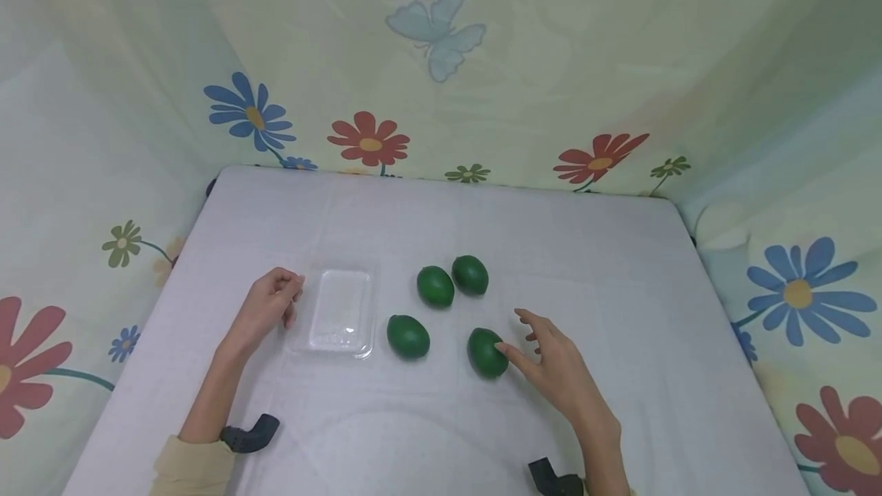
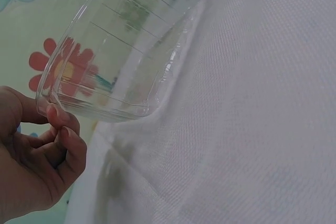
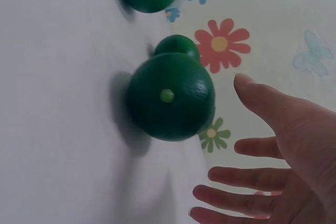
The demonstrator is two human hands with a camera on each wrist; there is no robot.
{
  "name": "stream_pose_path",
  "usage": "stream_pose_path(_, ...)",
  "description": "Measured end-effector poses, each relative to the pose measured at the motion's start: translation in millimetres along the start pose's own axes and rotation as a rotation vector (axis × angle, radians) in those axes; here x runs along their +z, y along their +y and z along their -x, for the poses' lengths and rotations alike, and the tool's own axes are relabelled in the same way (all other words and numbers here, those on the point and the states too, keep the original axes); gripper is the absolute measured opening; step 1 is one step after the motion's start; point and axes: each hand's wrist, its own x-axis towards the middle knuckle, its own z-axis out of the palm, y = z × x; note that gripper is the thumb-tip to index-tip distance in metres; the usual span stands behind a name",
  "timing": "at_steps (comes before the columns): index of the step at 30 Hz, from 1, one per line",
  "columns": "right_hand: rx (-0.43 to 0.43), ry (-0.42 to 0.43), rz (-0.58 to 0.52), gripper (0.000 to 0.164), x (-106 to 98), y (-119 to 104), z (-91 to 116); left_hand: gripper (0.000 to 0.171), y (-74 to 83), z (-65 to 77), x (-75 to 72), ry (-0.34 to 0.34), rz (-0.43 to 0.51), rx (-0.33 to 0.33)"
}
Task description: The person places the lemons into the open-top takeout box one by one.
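In the head view, a clear plastic container (image 1: 342,311) stands on the white table, left of several green limes. My left hand (image 1: 270,298) is at its left side; the left wrist view shows the thumb and fingers pinching a corner of the container's rim (image 2: 50,85). Over on the right, my right hand (image 1: 554,366) hovers beside the nearest lime (image 1: 487,353), its fingers spread and holding nothing. From the right wrist, a gap shows between the thumb and that lime (image 3: 170,98).
Another lime (image 1: 408,337) lies just right of the container. Farther back, two limes (image 1: 436,286) sit close together. A flowered curtain (image 1: 510,60) hangs behind and at both sides of the white-covered table (image 1: 586,251).
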Motion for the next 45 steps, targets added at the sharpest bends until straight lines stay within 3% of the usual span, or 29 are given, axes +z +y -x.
stream_pose_path(8, 0.035, -0.040, 0.034, 0.076, 16.5, -8.7, 1.7, 0.040, 1.2, 0.0, -0.5, 0.008, -0.017, -0.007)
stream_pose_path(21, -0.025, 0.015, 0.114, 0.075, 34.6, -21.9, 0.2, 0.039, 1.5, -0.2, 3.5, 0.014, -0.002, -0.004)
stream_pose_path(45, 0.006, -0.029, 0.062, 0.055, 39.0, -27.2, 3.9, 0.042, -1.7, -0.2, 2.2, 0.035, -0.044, -0.026)
